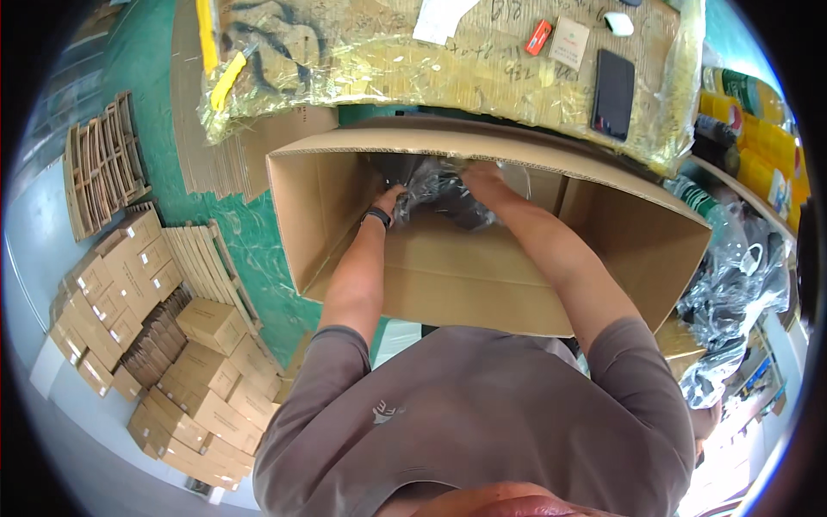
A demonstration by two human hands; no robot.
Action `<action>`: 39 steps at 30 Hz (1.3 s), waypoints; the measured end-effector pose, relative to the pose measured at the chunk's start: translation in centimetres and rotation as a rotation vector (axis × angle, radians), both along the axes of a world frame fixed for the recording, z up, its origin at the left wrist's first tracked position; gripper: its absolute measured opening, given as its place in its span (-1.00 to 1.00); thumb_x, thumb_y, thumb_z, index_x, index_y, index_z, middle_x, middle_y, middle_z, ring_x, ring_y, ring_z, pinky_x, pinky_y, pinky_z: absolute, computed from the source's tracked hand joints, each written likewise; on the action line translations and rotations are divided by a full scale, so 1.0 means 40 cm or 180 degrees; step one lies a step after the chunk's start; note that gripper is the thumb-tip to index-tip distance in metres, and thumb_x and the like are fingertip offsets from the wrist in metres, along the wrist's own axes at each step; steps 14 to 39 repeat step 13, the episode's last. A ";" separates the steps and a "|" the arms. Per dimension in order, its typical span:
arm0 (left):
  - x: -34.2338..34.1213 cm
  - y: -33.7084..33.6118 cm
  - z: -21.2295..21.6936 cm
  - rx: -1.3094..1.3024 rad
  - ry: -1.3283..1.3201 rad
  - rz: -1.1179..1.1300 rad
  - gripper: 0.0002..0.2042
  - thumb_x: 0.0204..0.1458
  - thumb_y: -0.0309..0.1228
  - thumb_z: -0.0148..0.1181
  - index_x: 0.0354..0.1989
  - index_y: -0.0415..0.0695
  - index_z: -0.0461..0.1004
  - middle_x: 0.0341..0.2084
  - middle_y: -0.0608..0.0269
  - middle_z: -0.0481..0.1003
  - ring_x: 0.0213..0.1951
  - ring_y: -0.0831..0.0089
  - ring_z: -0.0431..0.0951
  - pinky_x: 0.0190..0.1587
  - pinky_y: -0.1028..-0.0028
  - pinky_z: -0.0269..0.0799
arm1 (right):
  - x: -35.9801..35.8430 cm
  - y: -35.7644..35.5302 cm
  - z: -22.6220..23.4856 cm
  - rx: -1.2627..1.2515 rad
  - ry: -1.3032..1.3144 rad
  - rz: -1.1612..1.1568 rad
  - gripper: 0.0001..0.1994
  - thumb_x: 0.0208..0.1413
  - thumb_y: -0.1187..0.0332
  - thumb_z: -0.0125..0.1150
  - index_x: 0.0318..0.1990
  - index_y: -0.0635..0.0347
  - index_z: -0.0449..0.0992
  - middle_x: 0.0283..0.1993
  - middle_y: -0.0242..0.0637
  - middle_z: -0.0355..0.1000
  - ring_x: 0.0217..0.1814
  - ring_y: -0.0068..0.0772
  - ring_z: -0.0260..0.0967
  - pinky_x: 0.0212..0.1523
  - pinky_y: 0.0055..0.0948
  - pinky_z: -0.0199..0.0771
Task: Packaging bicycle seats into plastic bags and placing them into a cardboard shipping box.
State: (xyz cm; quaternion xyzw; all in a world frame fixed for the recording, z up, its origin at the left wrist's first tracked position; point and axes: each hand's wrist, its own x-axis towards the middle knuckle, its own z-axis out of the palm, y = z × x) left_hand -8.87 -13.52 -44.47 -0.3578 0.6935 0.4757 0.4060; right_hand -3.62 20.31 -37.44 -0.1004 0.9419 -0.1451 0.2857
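Note:
A large open cardboard box (pixel 482 284) stands in front of me, and both my arms reach down into it. Inside lies a clear plastic bag (pixel 435 191) with something dark in it; what the dark thing is cannot be made out. My left hand (pixel 390 202), with a black band at the wrist, is closed on the bag's left side. At the bag's upper right, my right hand (pixel 484 181) grips the plastic, its fingertips partly hidden by the crumpled film.
Beyond the box, a tape-covered cardboard worktop (pixel 362 65) holds a black phone (pixel 613 93), a small carton (pixel 569 41) and a red item (pixel 538 38). Stacked cartons (pixel 207 370) and wooden pallets (pixel 105 164) stand at left. Plastic-wrapped goods (pixel 732 284) and bottles (pixel 758 155) crowd the right.

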 end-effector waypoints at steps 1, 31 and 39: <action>-0.059 -0.106 -0.003 -0.0583 -0.0230 -0.0140 -0.61 -0.07 -0.19 0.59 -0.17 -0.23 0.71 -0.14 0.10 0.71 -0.25 0.18 0.69 -0.21 0.12 0.65 | -0.059 -0.097 -0.036 -0.0425 0.0701 -0.0258 -0.69 0.32 0.25 0.35 0.16 -0.01 0.75 0.17 -0.20 0.73 0.23 0.00 0.69 0.20 -0.10 0.69; 0.029 0.231 0.064 0.0793 0.1119 -0.2133 -0.42 0.23 -0.46 0.24 0.48 -0.21 0.48 0.48 0.08 0.50 0.52 0.10 0.41 0.60 0.13 0.21 | 0.268 0.250 0.336 -0.1257 -0.0044 -0.1416 -0.62 0.22 0.33 0.30 0.18 0.05 0.74 0.24 0.03 0.66 0.40 0.24 0.55 0.52 0.09 0.45; 0.029 0.231 0.064 0.0793 0.1119 -0.2133 -0.42 0.23 -0.46 0.24 0.48 -0.21 0.48 0.48 0.08 0.50 0.52 0.10 0.41 0.60 0.13 0.21 | 0.268 0.250 0.336 -0.1257 -0.0044 -0.1416 -0.62 0.22 0.33 0.30 0.18 0.05 0.74 0.24 0.03 0.66 0.40 0.24 0.55 0.52 0.09 0.45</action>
